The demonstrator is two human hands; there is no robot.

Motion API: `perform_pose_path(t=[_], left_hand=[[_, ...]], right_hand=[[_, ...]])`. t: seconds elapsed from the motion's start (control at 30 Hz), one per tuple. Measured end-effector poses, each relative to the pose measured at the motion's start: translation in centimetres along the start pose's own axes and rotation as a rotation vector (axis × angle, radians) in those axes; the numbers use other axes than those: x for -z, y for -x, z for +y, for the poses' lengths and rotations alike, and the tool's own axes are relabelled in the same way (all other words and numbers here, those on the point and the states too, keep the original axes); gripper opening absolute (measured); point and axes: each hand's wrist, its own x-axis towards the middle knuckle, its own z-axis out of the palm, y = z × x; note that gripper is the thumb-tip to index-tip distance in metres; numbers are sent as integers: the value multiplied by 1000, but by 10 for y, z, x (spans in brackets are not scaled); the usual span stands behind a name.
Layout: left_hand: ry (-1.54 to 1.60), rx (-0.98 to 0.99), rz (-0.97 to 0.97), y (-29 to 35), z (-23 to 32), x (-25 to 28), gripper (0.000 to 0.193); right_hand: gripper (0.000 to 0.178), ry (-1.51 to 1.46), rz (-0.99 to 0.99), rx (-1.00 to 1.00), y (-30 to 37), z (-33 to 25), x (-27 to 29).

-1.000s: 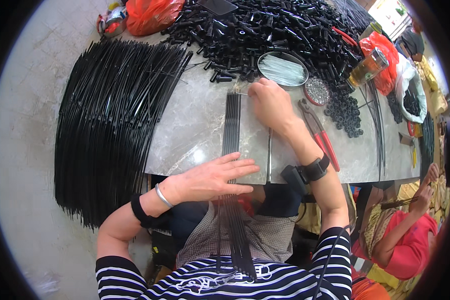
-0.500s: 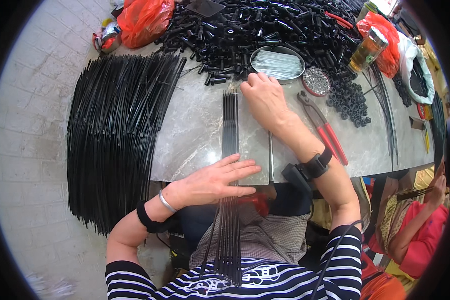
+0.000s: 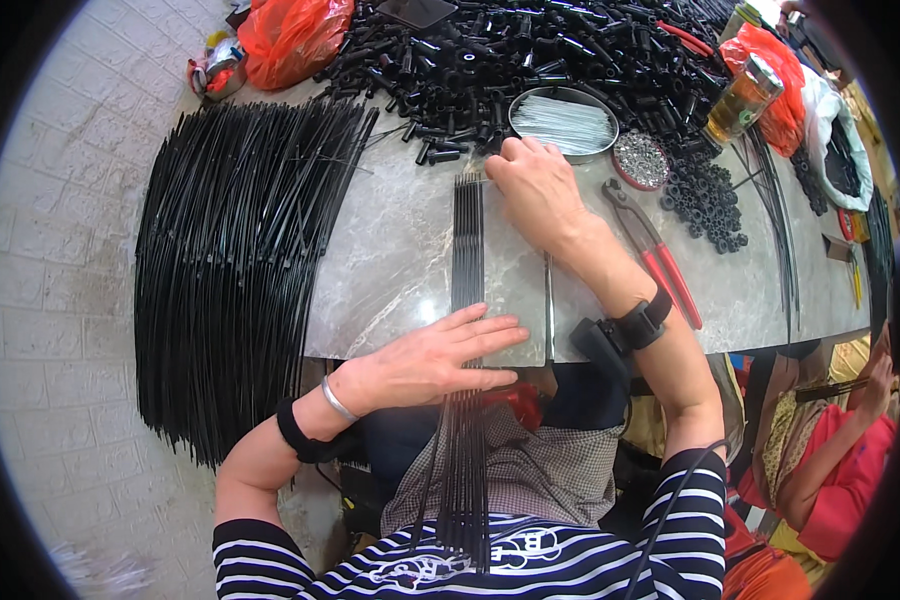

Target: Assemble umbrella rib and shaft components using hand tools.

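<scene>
Your left hand (image 3: pixel 435 360): palm down, fingers spread across slender black rods (image 3: pixel 467 240) | Your right hand (image 3: pixel 535 195): fingers curled beside their far ends, pinched object indiscernible

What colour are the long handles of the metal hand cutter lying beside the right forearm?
Red handles, best seen in the head view.

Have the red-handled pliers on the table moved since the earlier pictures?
No; judged against the red-rimmed dish, the red-handled pliers show no clear shift.

Fisheye head view — left of a worn pair, looking down, from near above the table (image 3: pixel 380 270)
</scene>
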Motion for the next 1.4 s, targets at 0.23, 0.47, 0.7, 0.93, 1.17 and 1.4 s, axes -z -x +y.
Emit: perform_pose_path(t=[0.23, 0.47, 0.7, 0.93, 1.17, 1.4], left_hand=[[26, 37, -8, 1, 2, -1, 55], [46, 33, 16, 0, 1, -1, 53], [48, 18, 29, 2, 0, -3, 49], [21, -16, 46, 2, -2, -4, 40], [21, -23, 56, 1, 0, 0, 40], [60, -32, 111, 2, 0, -2, 28]], right_hand=[[15, -97, -71, -127, -1, -6, -4], [10, 28, -52, -166, -5, -16, -12], [12, 126, -13, -2, -7, -13, -9], [12, -18, -29, -125, -2, -10, -7], [13, -42, -43, -143, -2, -16, -8], [14, -126, -14, -125, -5, -10, -11]])
